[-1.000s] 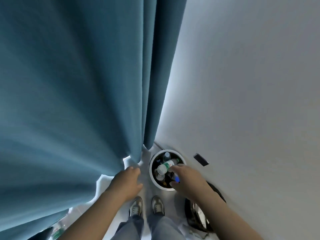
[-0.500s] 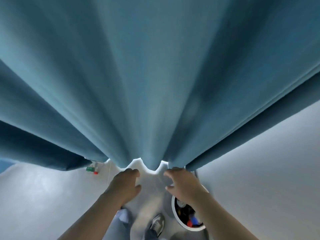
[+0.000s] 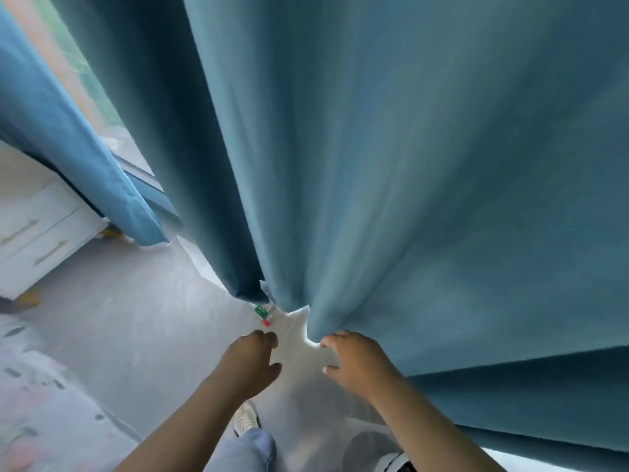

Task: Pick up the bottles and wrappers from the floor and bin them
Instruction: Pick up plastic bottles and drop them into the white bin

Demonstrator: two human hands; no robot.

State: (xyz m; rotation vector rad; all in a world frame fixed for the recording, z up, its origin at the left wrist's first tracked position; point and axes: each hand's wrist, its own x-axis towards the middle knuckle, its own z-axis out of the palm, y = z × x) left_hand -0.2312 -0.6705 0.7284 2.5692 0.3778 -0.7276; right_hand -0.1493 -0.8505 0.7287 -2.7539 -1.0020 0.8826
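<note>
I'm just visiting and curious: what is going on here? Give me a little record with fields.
floor: pale grey
curtain: blue, reaching the floor
bottle: clear, green label, red cap, lying on the floor at the curtain's hem
left hand: empty, fingers loosely curled, near the bottle, not touching it
right hand: empty, fingers spread, by the curtain's edge
drawer cabinet: white, far left
</note>
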